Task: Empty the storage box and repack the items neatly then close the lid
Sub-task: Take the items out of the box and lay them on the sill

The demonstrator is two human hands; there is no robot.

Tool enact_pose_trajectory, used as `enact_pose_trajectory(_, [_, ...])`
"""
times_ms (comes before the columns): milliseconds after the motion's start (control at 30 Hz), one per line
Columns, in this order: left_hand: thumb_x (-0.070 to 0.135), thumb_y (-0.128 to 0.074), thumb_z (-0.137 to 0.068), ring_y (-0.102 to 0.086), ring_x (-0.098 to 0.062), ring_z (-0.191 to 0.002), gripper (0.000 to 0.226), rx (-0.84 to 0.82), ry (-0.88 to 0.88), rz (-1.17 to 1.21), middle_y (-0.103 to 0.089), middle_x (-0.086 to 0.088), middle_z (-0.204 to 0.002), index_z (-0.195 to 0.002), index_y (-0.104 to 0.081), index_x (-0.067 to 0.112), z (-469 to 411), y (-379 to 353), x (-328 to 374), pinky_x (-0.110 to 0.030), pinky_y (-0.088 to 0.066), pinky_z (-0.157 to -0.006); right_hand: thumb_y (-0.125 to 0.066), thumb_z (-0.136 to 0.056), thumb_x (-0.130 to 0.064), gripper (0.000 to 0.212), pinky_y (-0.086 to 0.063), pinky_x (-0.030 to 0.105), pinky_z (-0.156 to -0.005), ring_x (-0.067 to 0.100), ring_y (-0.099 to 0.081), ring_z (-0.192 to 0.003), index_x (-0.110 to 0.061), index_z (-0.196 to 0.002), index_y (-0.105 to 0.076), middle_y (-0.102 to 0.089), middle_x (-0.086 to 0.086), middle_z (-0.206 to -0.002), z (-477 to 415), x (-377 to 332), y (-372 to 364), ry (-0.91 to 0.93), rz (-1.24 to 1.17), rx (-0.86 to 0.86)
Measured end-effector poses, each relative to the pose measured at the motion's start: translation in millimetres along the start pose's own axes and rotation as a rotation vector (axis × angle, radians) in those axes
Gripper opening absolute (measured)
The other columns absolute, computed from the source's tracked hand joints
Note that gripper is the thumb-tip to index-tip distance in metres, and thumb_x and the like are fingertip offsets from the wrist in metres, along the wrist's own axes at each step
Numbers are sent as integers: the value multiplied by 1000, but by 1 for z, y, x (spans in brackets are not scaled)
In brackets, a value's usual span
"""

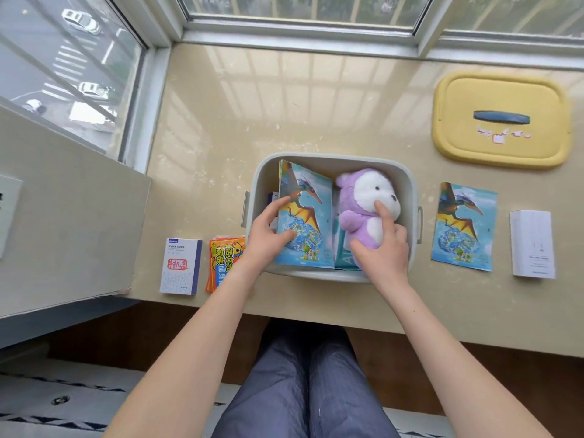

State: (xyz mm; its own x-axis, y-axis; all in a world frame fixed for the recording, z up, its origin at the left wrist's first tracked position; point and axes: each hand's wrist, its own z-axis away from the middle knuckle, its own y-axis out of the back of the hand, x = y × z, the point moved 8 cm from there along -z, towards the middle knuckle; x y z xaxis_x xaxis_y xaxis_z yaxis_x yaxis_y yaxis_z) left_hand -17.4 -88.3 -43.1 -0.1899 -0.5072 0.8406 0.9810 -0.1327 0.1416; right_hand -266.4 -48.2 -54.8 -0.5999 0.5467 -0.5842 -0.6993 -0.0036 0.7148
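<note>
Left hand (268, 235) grips dinosaur book (303, 216) standing on edge in the storage box (331, 162); right hand (384, 248) clutches purple plush (363, 203) beside it. Risk: wedging the plush could buckle the book or leave it proud of the rim, so the lid (501, 120) (off right) won't seat.

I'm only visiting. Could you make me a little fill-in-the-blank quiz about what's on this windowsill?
1. The left hand holds a pterosaur picture book in the grey plastic storage box; its twin lies on the box's ____ side.
2. The right hand grips a white and ____ plush toy.
3. The yellow plastic lid on the beige ledge has a ____ handle.
Missing: right; purple; blue.
</note>
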Motion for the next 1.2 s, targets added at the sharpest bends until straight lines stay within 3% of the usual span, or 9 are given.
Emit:
enact_pose_trajectory(233, [-11, -65, -81, -69, -17, -102, 63, 81, -103, 70, -64, -1, -124, -131, -56, 27, 45, 44, 67, -31, -60, -73, -69, -71, -39, 82, -45, 44, -99, 32, -50, -114, -54, -142, -30, -47, 6, -120, 32, -44, 71, 121, -57, 130])
enact_pose_trajectory(400, [-10, -66, -83, -71, -9, -92, 62, 104, -152, 158, -66, 4, -118, -130, -56, 29, 84, 62, 104, -26, -58, -66, -75, -70, -38, 85, -45, 42, -95, 30, -47, -117, -47, -144, -33, -48, 8, -123, 65, -63, 115, 197, -65, 251])
enact_pose_trajectory(533, [-7, -68, -84, -71, -13, -95, 59, 41, -154, 208, -66, 5, -116, -128, -56, 32, 110, 56, 105, -33, -61, -66, -79, -66, -42, 80, -49, 43, -91, 25, -51, -113, -35, -136, -40, -51, 0, -120, 101, -60, 132, 229, -128, 348])
enact_pose_trajectory(667, [-7, -68, -83, -70, -22, -101, 60, -58, -130, 261, -66, -1, -120, -128, -57, 31, 123, 38, 90, -45, -61, -76, -79, -62, -45, 72, -50, 39, -87, 25, -55, -104, -20, -122, -47, -54, 1, -112, 134, -38, 132, 190, -147, 417])
enact_pose_trajectory(800, [-7, -69, -82, -68, -24, -106, 62, -120, -89, 236, -64, -2, -123, -129, -56, 31, 129, 16, 83, -44, -60, -80, -76, -61, -52, 74, -49, 38, -92, 25, -55, -111, -19, -122, -51, -58, 1, -117, 153, -14, 142, 131, -118, 449])
enact_pose_trajectory(900, [-6, -69, -83, -70, -19, -100, 60, -148, -82, 205, -65, -1, -121, -127, -57, 33, 131, -6, 90, -39, -61, -73, -70, -59, -57, 76, -49, 38, -91, 27, -57, -108, -15, -120, -54, -60, 2, -116, 159, 2, 163, 121, -123, 495])
enact_pose_trajectory(1000, [-6, -68, -84, -70, -19, -100, 60, -186, -100, 191, -64, 1, -121, -130, -56, 31, 132, -36, 102, -36, -61, -73, -73, -60, -55, 75, -49, 38, -91, 26, -57, -107, -16, -121, -55, -60, 2, -116, 159, 25, 190, 104, -136, 540])
enact_pose_trajectory(1200, [-7, -67, -85, -69, -22, -103, 60, -244, -108, 177, -61, -1, -124, -130, -56, 30, 136, -123, 109, -47, -59, -80, -72, -62, -52, 62, -48, 37, -89, 23, -56, -105, -24, -116, -57, -59, -4, -111, 147, 89, 246, 129, -191, 574])
